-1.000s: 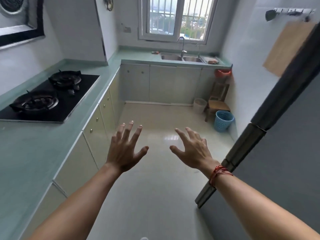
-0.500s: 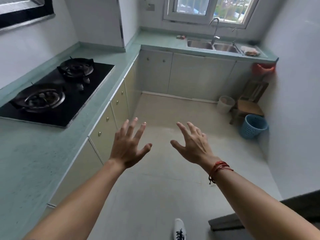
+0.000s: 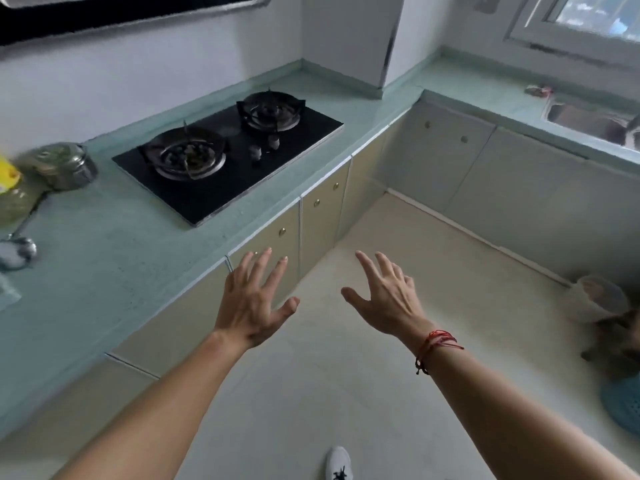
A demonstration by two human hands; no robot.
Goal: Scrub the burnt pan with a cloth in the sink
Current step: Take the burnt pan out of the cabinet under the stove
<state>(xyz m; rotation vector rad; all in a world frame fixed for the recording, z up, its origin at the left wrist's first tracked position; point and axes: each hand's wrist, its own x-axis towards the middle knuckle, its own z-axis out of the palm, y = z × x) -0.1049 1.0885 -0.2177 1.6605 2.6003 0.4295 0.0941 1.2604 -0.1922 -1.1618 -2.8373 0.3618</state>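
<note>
- Two bare hands reach forward over the pale kitchen floor, and both are empty. The left hand has its fingers straight and spread. The right hand has its fingers fanned and relaxed. The thumbs point toward each other with a clear gap between them.
- A red string bracelet circles the right wrist.
- The sink is set into the green countertop below the window at the far upper right. It is only partly in frame and well apart from both hands.
- A dark shape lies in the basin, too blurred to tell whether it is the pan.
- A small crumpled reddish item lies on the counter just left of the sink. Whether it is the cloth cannot be told.
- A black glass hob with two burners is set into the left run of the counter.
- A lidded steel pot stands left of the hob, with a ladle lying nearer the camera.
- Pale cabinets with small brass knobs run under both counters.
- A white shoe shows at the bottom edge. A white bucket and a blue basket are on the floor at right.
</note>
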